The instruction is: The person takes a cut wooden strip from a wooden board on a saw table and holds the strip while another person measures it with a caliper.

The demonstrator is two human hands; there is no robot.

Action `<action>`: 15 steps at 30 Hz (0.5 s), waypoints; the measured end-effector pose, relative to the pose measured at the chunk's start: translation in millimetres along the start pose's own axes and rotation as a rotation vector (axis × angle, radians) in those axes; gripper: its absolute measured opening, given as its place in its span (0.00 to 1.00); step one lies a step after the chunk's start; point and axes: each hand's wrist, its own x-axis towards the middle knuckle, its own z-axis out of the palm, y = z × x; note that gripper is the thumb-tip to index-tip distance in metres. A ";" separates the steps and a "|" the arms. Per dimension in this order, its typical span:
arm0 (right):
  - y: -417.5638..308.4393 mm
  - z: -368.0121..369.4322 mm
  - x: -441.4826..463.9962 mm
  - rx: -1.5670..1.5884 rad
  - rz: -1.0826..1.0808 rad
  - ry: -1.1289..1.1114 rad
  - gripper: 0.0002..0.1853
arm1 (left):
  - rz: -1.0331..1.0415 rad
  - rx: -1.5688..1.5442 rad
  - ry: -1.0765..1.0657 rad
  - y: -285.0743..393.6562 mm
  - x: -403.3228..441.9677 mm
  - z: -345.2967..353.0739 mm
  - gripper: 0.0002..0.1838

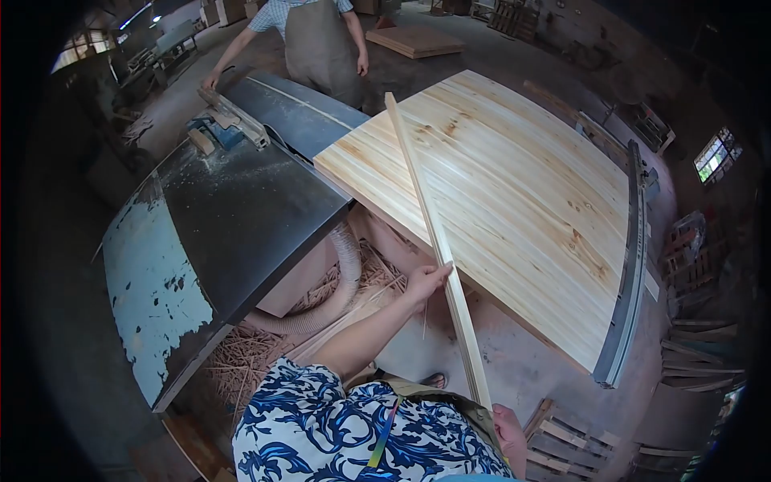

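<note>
A long, narrow wooden strip (423, 189) slants across the view, its far part over a large pale wood panel (506, 193). My left hand (428, 283) is closed around the strip near its middle, just off the panel's near edge. At the strip's lower end, close to my body, my right hand (507, 434) is closed on it, its fingers partly hidden. The panel lies flat beside the dark saw table (257, 209), its streaked, knotty face upward.
A metal rail (630, 273) runs along the panel's right edge. Across the table a person in an apron (321, 48) rests a hand (210, 80) near the sliding saw fixture (229, 120). Below are a ribbed hose (347, 269), wood offcuts (241, 365) and a pallet (570, 438).
</note>
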 end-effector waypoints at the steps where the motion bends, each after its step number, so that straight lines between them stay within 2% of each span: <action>1: -5.5 6.8 6.3 0.017 0.016 0.002 0.05 | 0.006 0.002 0.008 -2.7 -5.0 -3.0 0.17; 3: -12.5 16.4 15.3 0.035 0.034 -0.002 0.05 | -0.049 0.081 -0.104 -7.6 -35.1 -1.0 0.18; 5: -19.3 25.9 32.8 0.041 0.042 -0.011 0.06 | -0.171 0.070 -0.161 -17.4 -63.5 1.6 0.17; 6: -24.9 33.2 39.5 0.044 0.048 -0.017 0.06 | -0.168 0.075 -0.152 -19.4 -79.1 3.5 0.17; 8: -40.6 55.7 51.0 0.064 0.042 -0.056 0.07 | -0.287 0.065 -0.307 -22.5 -104.0 5.1 0.17; 13: -64.1 83.0 80.4 0.068 0.038 -0.178 0.10 | -0.255 0.130 -0.317 -39.6 -104.4 5.5 0.17; 15: -67.0 88.0 95.7 0.047 0.042 -0.212 0.11 | -0.221 0.157 -0.244 -31.7 -96.1 2.0 0.17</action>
